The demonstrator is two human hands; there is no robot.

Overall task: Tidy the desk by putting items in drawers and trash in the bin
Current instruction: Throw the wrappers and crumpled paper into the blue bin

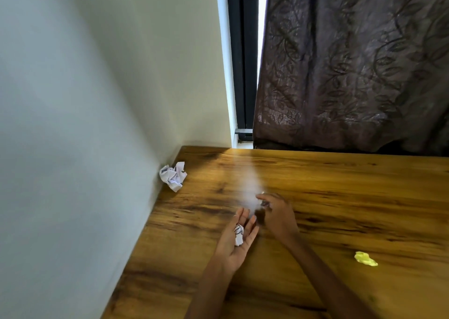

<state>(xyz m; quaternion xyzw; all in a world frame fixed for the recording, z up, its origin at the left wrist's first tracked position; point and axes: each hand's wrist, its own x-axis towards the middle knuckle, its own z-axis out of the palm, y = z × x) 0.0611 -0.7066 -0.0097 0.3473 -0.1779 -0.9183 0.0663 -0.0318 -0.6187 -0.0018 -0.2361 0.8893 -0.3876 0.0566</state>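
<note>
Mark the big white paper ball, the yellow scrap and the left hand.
big white paper ball (173, 176), head view, crumpled middle
yellow scrap (365, 259), head view, its centre
left hand (234, 242), head view, open palm

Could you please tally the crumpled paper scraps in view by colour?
White: 2, one crumpled wad by the wall and one small scrap lying in the left hand
Yellow: 1, a scrap on the desk
Total: 3

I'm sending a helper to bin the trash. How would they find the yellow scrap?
Start at the wooden desk under the dark curtain. The yellow crumpled paper lies alone near the desk's front right, right of the right hand. It is the only yellow piece; the other paper wads are white.
</note>
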